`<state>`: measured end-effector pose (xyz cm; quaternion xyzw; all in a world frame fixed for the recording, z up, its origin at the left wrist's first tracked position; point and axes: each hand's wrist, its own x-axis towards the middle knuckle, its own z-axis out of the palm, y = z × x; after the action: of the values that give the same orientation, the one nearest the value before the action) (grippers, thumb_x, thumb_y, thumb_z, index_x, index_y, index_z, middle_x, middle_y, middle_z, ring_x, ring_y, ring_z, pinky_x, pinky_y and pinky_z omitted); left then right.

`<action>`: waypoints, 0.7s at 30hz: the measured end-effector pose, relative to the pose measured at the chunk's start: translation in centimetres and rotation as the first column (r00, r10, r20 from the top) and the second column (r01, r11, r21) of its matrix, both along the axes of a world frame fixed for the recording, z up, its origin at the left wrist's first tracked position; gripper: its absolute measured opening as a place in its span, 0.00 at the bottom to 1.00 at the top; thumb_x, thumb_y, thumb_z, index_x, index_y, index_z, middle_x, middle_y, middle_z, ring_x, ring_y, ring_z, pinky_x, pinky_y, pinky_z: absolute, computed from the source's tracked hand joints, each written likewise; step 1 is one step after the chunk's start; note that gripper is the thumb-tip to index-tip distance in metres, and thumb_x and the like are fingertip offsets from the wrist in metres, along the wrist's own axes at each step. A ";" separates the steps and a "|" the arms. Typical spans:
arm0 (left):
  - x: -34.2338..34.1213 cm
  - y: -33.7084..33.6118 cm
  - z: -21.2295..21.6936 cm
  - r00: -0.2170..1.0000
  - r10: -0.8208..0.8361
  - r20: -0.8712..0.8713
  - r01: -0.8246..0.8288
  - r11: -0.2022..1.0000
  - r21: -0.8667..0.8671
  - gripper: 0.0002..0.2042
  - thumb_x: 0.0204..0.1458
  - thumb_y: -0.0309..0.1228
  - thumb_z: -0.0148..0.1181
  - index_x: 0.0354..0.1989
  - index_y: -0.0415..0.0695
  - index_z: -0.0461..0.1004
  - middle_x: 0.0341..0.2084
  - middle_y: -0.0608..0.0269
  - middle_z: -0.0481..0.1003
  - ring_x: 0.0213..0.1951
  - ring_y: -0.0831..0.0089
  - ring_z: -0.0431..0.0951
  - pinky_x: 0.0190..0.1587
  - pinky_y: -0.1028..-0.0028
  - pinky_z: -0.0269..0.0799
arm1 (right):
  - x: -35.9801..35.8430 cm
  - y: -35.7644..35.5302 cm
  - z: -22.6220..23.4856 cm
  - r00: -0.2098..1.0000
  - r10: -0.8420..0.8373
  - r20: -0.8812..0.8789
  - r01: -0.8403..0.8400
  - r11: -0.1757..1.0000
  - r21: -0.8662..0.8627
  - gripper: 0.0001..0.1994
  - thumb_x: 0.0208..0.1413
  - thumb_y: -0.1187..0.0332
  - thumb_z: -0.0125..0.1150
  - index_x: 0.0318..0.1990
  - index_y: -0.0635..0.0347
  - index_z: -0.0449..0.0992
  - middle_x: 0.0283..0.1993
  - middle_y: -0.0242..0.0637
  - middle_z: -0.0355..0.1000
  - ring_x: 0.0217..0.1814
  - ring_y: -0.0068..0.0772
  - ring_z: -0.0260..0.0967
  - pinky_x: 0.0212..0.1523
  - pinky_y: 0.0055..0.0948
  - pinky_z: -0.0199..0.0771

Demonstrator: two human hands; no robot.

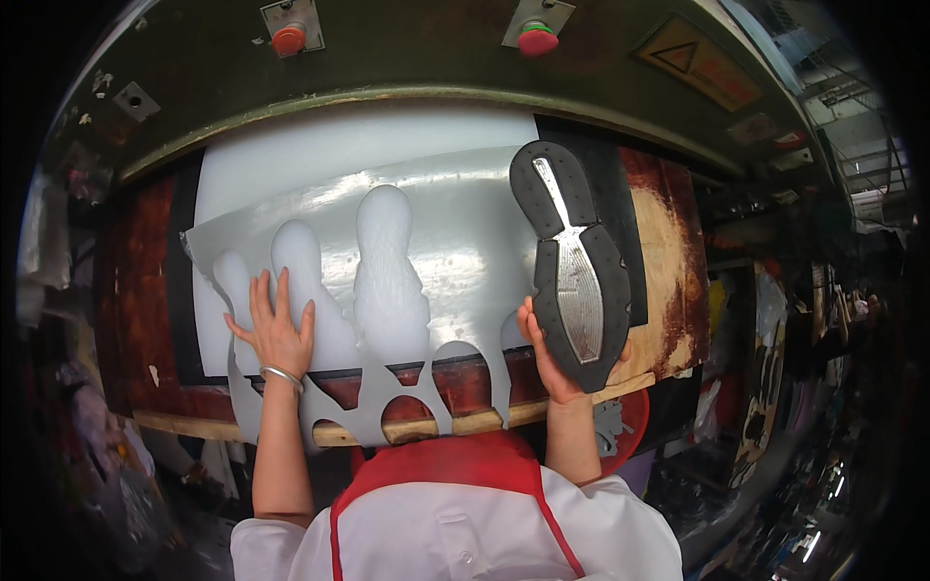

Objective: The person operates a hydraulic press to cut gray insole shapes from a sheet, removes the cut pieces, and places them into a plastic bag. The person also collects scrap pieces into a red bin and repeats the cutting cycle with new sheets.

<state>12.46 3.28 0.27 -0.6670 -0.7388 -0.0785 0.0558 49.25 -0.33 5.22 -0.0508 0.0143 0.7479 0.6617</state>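
My left hand [275,329] lies flat with its fingers spread, over the cut-out part of a shiny grey sheet [463,213]. A metal bangle circles that wrist. Several sole-shaped holes run along the sheet, and its cut strips hang over the near edge. Through the holes shows a white cutting board [291,145] beneath. On the right, my right hand [554,366] grips a sole-shaped cutting die [610,290] by its lower end. The die is black with a bare metal strip down its middle, and it stands over the sheet's right edge. Some of the right fingers are hidden behind it.
A dark green machine body [407,58] spans the far side, with a red push button [289,40] and another reddish one [538,39] on a green base. The worn wooden table [668,261] extends to the right. Below it, a red bucket [635,426] holds grey scraps.
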 end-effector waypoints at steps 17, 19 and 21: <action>0.3 0.1 0.6 1.000 0.011 0.011 -0.011 1.000 -0.020 0.29 0.49 0.44 0.56 0.62 0.53 0.62 0.63 0.57 0.56 0.66 0.59 0.52 0.60 0.34 0.26 | -5.9 2.6 0.7 -0.500 -0.123 0.857 0.139 0.966 0.220 0.35 0.28 0.73 0.74 0.51 0.58 0.69 0.62 0.52 0.55 0.64 0.46 0.56 0.62 0.39 0.57; 0.3 0.2 0.8 1.000 0.014 0.020 -0.013 1.000 -0.023 0.29 0.49 0.44 0.56 0.61 0.53 0.62 0.63 0.57 0.56 0.66 0.59 0.52 0.60 0.34 0.26 | -7.7 3.9 -0.8 -0.595 -0.099 0.797 0.173 0.954 0.247 0.32 0.27 0.71 0.73 0.48 0.53 0.70 0.61 0.55 0.52 0.64 0.53 0.52 0.62 0.43 0.56; 0.4 0.2 0.9 0.999 0.022 0.031 -0.021 0.999 -0.036 0.29 0.49 0.44 0.56 0.61 0.53 0.63 0.63 0.57 0.56 0.67 0.59 0.51 0.60 0.34 0.25 | -9.0 4.3 -2.0 -0.677 -0.121 0.726 0.142 0.947 0.290 0.32 0.27 0.70 0.73 0.48 0.55 0.69 0.63 0.57 0.47 0.65 0.60 0.46 0.63 0.47 0.51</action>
<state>12.85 3.48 1.13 -0.6587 -0.7479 -0.0752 0.0331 40.29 3.97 3.23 -0.6956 -0.5779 0.1468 0.4008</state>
